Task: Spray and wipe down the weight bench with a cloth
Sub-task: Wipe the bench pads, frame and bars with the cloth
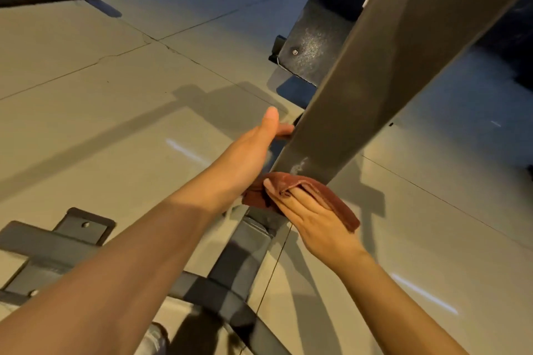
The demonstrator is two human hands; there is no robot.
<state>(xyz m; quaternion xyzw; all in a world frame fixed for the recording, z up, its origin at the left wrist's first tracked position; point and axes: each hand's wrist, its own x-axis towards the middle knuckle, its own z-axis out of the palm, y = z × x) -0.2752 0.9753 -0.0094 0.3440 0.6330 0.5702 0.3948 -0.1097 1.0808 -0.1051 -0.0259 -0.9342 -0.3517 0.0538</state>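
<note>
Fingers of my right hand pinch the soft, limp cloth against the lower end of the stiff bench pad. My left hand curls around the pad's edge, steadying it; bunched cloth should grip best.

Folded reddish-brown cloth lies against the grey, tilted bench pad.
</note>
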